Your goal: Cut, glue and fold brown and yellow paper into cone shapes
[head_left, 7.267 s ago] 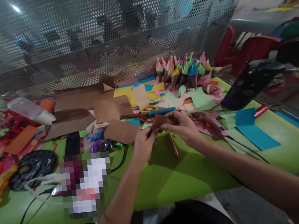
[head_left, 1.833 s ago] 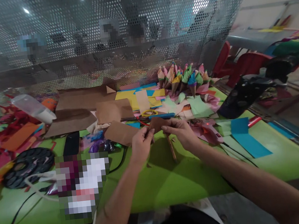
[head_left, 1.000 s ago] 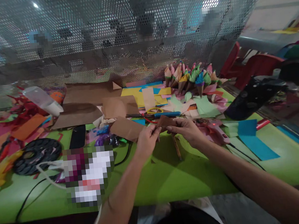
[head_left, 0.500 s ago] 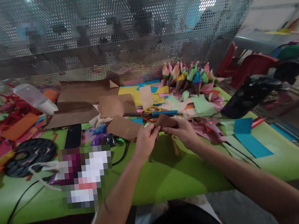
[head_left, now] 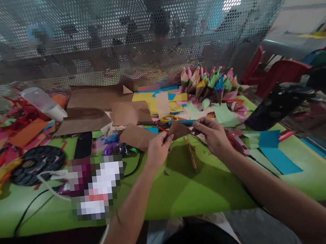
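Note:
Pinched in the fingers of my left hand [head_left: 160, 147] is a small folded piece of brown paper [head_left: 179, 129], held above the table. My right hand [head_left: 214, 134] is just right of the paper, apart from it, with thumb and fingers loosely bent and nothing visible in them. Its fingertips come close, in the picture, to the end of a blue stick-like tool [head_left: 180, 123] lying behind. A pencil-like brown stick [head_left: 191, 154] lies on the green table [head_left: 171, 202] below the hands. Beside my right wrist is a pink glue gun [head_left: 240, 143], partly hidden.
Brown sheets [head_left: 91, 106] and yellow paper [head_left: 141, 101] lie behind, with several paper cones [head_left: 201, 87] at back right. A black tumbler [head_left: 274, 104] and folded blue paper [head_left: 277, 152] are right. A round black tray [head_left: 39, 164], bottle [head_left: 44, 103] and phone [head_left: 83, 146] are left.
My right hand has let go of the brown paper and moved a little right and up. My left hand still holds it. The view has shifted slightly.

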Motion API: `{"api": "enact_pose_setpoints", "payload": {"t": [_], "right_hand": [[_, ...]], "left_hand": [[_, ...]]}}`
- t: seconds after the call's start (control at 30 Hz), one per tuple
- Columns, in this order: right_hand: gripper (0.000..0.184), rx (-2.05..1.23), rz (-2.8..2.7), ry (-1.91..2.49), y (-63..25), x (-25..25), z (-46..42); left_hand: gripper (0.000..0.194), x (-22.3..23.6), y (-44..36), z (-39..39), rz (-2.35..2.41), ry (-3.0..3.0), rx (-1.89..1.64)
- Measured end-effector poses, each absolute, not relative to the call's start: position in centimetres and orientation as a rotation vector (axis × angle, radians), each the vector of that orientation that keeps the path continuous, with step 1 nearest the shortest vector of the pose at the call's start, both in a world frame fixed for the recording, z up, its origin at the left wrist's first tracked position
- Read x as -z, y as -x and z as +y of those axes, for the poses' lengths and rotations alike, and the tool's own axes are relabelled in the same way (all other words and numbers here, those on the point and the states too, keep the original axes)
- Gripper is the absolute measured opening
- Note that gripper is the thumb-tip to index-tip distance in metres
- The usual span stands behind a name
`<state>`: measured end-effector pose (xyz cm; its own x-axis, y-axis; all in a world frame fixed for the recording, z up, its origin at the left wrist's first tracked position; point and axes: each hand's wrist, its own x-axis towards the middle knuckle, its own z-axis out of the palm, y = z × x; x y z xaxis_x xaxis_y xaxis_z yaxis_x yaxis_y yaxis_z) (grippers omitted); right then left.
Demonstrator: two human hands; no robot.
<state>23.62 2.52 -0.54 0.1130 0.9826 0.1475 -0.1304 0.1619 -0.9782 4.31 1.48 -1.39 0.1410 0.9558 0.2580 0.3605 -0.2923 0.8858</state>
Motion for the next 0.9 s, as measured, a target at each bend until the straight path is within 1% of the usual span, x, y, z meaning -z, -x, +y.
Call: {"api": "enact_pose_setpoints", "payload": {"t": [0.17,0.27,0.37,0.47,0.63,0.8,0.9], "right_hand": [[0.037,-1.254,-1.309,1.057,-23.3,0.4,2.3],[0.036,-1.173,-1.238,1.108,-23.4,0.7,2.5],[0.036,-1.097,-1.107,1.112,-24.0,1.1,2.9],[0.036,-1.097,-1.059,1.105,-24.3,1.1,3.2],[0.037,-1.076,-1.153,1.125,-23.9,0.9,2.8],[0.037,-1.093,-1.211,1.118,-23.2,1.1,2.4],[0.038,-1.079,-1.208,1.132,-23.1,1.1,2.4]], "left_hand": [[0.031,0.9,-4.5,1.1,1.207,-1.862,-1.014],[0.028,0.7,-4.3,1.2,1.18,-1.823,-0.977],[0.026,0.5,-3.5,1.5,1.229,-1.747,-1.049],[0.025,0.4,-3.0,1.9,1.288,-1.661,-1.135],[0.028,0.8,-3.8,1.7,1.154,-1.625,-1.165],[0.02,1.7,-4.6,1.4,1.104,-1.61,-1.103],[0.02,1.9,-4.7,1.5,1.112,-1.593,-1.104]]}}
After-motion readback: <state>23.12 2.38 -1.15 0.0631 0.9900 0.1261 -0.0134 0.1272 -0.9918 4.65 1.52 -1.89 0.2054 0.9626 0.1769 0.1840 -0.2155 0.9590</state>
